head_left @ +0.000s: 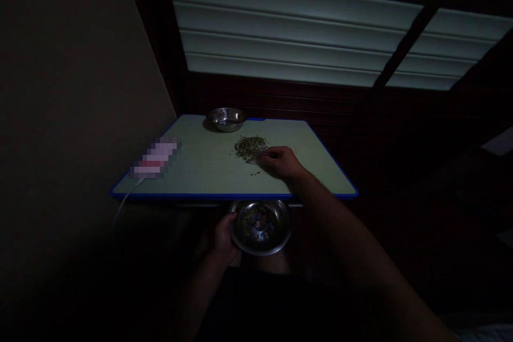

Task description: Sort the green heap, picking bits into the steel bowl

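Note:
My left hand (225,236) grips the left rim of a shiny metal bowl (284,232), just below the table's front edge. A few small greenish bits and an orange-and-white patch, perhaps a reflection, show inside that bowl. On the table lies a loose, spread pile of small greenish-brown grains or beans (249,145). At the pile's right edge is my right hand (282,161), its fingers curled together and touching or just over the grains. Whatever is between those fingertips is too small and dark to make out.
A second metal bowl (226,119) stands at the back left of the pale, blue-edged table (200,165). A blurred-out phone-like object (156,158) with a white cable (127,195) lies at the left. A wall rises on the left; slatted panels stand behind. The room is dark.

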Motion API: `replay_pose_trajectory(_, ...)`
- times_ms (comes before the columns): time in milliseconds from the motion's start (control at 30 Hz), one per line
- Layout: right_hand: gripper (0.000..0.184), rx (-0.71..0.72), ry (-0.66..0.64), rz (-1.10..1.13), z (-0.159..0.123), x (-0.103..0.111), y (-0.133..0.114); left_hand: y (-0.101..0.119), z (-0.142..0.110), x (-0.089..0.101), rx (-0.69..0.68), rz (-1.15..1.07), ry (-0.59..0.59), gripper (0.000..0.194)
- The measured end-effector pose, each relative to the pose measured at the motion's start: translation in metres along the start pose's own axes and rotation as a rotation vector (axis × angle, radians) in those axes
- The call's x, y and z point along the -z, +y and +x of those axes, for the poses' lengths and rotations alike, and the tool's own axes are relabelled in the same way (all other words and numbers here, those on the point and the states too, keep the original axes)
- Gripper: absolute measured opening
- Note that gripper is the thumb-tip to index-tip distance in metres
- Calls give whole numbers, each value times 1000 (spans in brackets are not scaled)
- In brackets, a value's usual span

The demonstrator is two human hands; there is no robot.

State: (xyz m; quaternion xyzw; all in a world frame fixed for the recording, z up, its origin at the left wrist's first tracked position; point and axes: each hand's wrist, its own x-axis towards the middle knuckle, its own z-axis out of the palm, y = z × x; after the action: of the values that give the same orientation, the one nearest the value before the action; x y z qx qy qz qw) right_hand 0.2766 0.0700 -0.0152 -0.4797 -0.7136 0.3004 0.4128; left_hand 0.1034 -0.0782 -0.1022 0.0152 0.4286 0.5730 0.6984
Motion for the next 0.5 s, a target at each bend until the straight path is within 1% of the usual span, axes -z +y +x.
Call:
replay_pose_trajectory(167, 17, -6, 40, -64, 1, -1, 0, 0, 2, 2, 0, 3, -1, 14)
replay_pose_trajectory(267, 17, 19, 50, -29, 1, -1, 1, -1, 4, 3, -6, 2, -14, 15)
replay_pose_trajectory(367, 17, 53, 32, 28, 1, -1, 2, -2, 4, 4, -9, 6, -23, 14)
replay_pose_trajectory(500, 15, 78, -4, 49, 1, -1, 3, -2, 4, 4, -11, 4, -17, 16)
